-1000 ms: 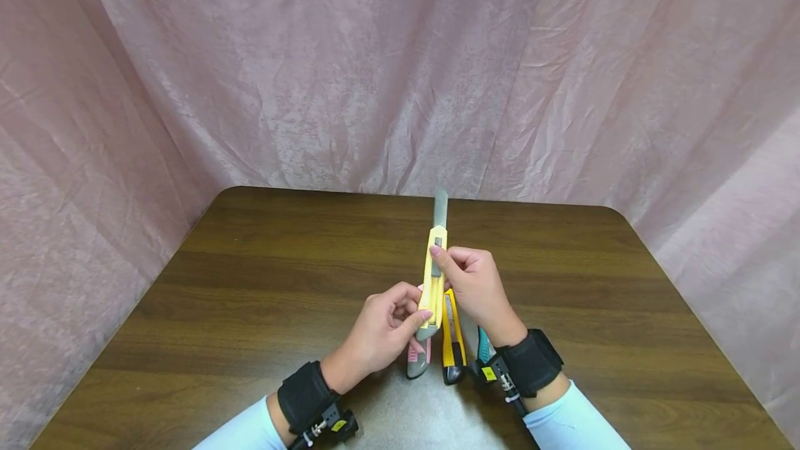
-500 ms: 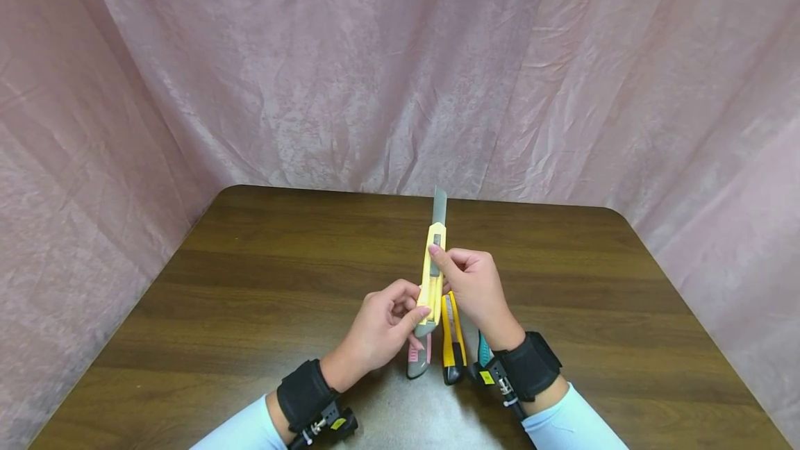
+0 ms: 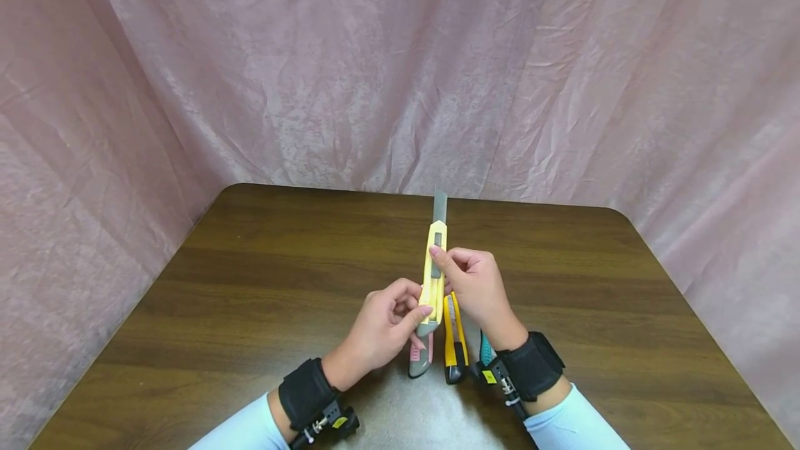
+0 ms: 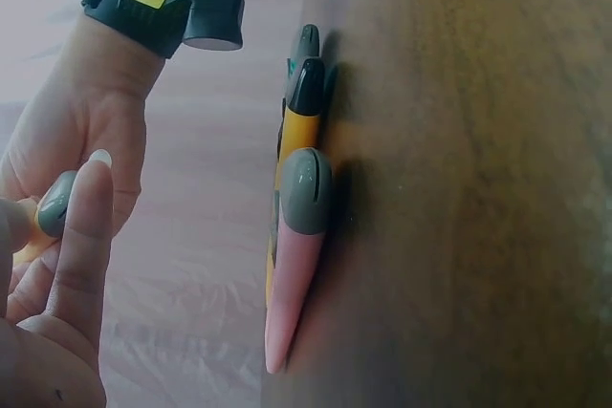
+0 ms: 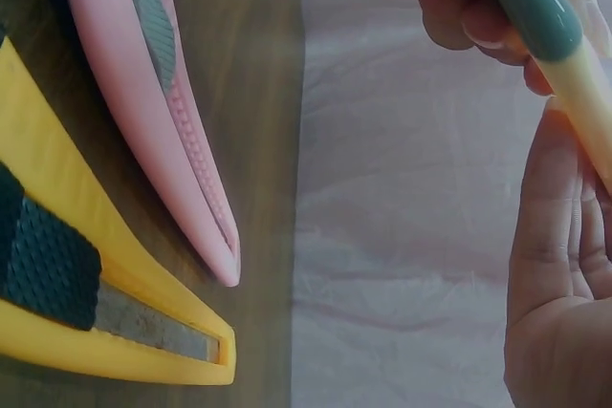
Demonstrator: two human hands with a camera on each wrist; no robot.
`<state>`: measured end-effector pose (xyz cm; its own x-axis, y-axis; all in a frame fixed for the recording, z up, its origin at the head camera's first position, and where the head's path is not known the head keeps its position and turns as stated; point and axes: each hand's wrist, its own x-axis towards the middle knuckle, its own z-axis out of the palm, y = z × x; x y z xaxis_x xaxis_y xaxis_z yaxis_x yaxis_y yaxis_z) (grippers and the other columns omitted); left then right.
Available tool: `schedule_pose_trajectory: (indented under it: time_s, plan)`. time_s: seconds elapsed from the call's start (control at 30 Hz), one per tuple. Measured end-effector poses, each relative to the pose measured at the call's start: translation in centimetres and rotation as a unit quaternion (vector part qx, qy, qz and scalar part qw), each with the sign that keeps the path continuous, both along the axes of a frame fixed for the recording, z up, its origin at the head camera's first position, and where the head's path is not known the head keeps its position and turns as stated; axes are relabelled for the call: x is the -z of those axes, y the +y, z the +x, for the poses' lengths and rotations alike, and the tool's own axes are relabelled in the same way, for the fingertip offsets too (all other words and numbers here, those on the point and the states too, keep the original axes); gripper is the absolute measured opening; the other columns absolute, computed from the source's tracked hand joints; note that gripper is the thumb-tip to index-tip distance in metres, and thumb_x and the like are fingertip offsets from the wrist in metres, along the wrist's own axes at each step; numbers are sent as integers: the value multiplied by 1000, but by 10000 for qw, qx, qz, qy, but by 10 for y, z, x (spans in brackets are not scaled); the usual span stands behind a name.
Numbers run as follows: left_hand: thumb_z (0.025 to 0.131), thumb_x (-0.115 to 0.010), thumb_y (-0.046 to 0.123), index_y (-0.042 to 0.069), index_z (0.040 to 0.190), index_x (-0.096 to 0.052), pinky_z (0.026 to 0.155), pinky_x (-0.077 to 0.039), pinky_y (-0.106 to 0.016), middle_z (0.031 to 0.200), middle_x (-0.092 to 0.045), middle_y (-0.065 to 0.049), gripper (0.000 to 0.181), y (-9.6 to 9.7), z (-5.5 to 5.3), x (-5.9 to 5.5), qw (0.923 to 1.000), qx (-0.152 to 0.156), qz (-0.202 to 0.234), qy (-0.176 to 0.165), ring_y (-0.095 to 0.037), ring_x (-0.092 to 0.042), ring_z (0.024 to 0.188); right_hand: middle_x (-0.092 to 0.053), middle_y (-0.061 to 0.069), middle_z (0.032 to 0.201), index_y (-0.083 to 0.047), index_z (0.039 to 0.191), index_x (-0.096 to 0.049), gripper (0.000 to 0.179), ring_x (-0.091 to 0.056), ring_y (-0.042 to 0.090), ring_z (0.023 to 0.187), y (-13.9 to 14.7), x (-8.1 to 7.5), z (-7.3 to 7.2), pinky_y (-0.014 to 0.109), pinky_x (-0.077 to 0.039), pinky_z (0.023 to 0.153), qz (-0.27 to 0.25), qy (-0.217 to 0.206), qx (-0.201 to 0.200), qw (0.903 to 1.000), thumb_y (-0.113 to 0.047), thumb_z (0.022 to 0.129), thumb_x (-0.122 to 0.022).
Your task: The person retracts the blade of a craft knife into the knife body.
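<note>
Held above the table, a pale yellow utility knife (image 3: 431,297) with a grey end cap points away from me, its long blade (image 3: 440,207) extended. My left hand (image 3: 384,328) pinches the capped rear end between thumb and fingers. Further forward, my right hand (image 3: 480,287) grips the body with its thumb on the grey slider. Below the hands lie a pink and grey utility knife (image 4: 298,274), a yellow and black utility knife (image 3: 455,339) and a teal one (image 3: 486,350). The right wrist hides part of the teal knife in the head view.
The brown wooden table (image 3: 281,255) has rounded far corners. Behind and beside it hangs a pink curtain (image 3: 350,75). Black straps with small cameras circle both wrists, and a cable (image 3: 517,405) runs along the right forearm.
</note>
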<state>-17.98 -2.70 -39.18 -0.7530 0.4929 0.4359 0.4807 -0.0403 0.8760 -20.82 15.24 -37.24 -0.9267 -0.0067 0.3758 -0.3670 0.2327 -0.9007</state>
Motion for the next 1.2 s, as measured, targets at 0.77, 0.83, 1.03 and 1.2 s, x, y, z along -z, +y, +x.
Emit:
schedule_pose_trajectory:
  time_s: [0.77, 0.83, 1.03, 1.2]
  plan:
    - [91, -61, 3, 5, 103, -54, 40, -55, -36, 73, -60, -4, 14, 1, -10, 14, 9998, -32, 115, 185, -15, -60, 49, -51, 20, 58, -13, 66, -65, 40, -51, 35, 55, 1, 2, -1, 27, -43, 41, 236, -33, -253, 9994, -45, 91, -61]
    - [92, -61, 6, 7, 104, -54, 40, -55, -35, 73, -60, -3, 14, 0, -11, 15, 9998, -13, 129, 164, -16, -61, 49, -51, 16, 56, -14, 66, -64, 40, -49, 29, 54, 0, 2, -1, 26, -37, 39, 295, 73, -197, 9993, -45, 91, -61]
    - [92, -60, 5, 7, 104, -54, 40, -55, -33, 75, -61, -4, 14, 1, -11, 15, 9999, -66, 112, 107, -16, -61, 49, -53, 10, 57, -14, 71, -65, 32, -51, 29, 53, 0, 2, -1, 26, -40, 39, 289, 312, -260, 9988, -38, 92, -62]
    - [92, -61, 5, 7, 104, -54, 40, -55, -38, 74, -61, -5, 14, 0, -11, 13, 9998, -97, 143, 117, -17, -61, 49, -52, 17, 57, -13, 71, -66, 31, -52, 36, 55, -1, 0, 0, 32, -49, 43, 124, 219, -340, 9991, -35, 93, -62]
